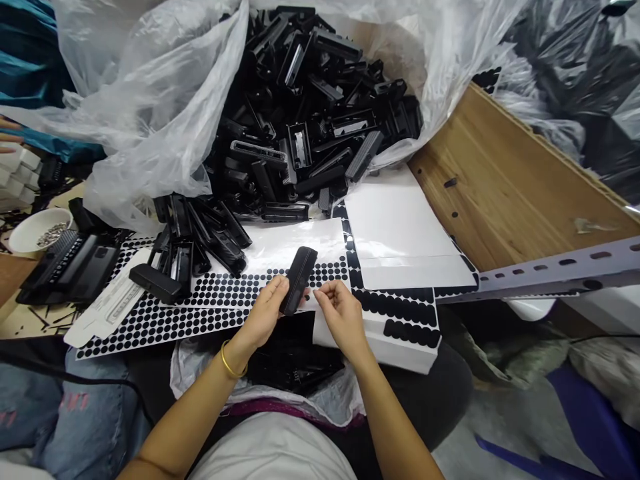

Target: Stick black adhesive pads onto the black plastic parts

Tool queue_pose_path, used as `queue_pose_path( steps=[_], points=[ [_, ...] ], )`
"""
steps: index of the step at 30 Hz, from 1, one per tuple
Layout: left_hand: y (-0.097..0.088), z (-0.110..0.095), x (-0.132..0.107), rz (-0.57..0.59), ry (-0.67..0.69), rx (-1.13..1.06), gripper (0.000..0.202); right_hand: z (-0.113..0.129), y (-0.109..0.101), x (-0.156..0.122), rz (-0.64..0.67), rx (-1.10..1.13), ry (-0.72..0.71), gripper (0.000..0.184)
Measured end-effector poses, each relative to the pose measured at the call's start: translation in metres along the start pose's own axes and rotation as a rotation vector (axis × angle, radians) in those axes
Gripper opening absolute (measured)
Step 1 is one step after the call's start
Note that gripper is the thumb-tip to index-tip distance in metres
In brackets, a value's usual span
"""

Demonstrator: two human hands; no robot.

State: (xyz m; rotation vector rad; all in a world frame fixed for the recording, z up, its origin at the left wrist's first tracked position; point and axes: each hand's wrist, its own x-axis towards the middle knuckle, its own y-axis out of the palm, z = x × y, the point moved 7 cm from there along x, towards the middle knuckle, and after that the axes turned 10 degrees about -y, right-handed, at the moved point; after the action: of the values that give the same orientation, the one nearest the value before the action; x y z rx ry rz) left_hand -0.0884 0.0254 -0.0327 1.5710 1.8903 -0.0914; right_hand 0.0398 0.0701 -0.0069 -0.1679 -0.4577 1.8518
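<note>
My left hand (266,312), with a gold bangle on the wrist, grips a long black ribbed plastic part (299,279) and holds it upright over a sheet of black round stickers (200,308). My right hand (339,312) is just to the right of the part, thumb and forefinger pinched together near its lower end; whether a sticker sits between them I cannot make out. Below both hands, on my lap, lies a clear bag of black parts (295,370).
A big clear plastic bag (150,120) spills a heap of black parts (310,113) at the back. White backing sheets (395,227) lie to the right, a wooden board (505,193) and a perforated metal rail (555,270) beyond. A white bowl (35,230) stands far left.
</note>
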Motion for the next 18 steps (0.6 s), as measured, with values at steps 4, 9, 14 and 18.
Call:
queue_pose_path(
  steps=[4,9,14,18],
  points=[
    [0.019,0.015,-0.010,0.125,-0.128,-0.175,0.029,0.000,0.003,-0.009,-0.054,0.334,0.092,0.016],
    [0.024,0.020,-0.014,0.111,-0.162,-0.215,0.028,-0.002,0.003,-0.013,-0.112,0.330,0.110,0.016],
    [0.022,0.021,-0.015,0.061,-0.159,-0.212,0.028,0.003,0.002,-0.013,-0.115,0.246,0.073,0.014],
    [0.020,0.023,-0.014,0.038,-0.145,-0.166,0.028,0.008,0.001,-0.013,-0.097,0.182,0.030,0.012]
  ],
)
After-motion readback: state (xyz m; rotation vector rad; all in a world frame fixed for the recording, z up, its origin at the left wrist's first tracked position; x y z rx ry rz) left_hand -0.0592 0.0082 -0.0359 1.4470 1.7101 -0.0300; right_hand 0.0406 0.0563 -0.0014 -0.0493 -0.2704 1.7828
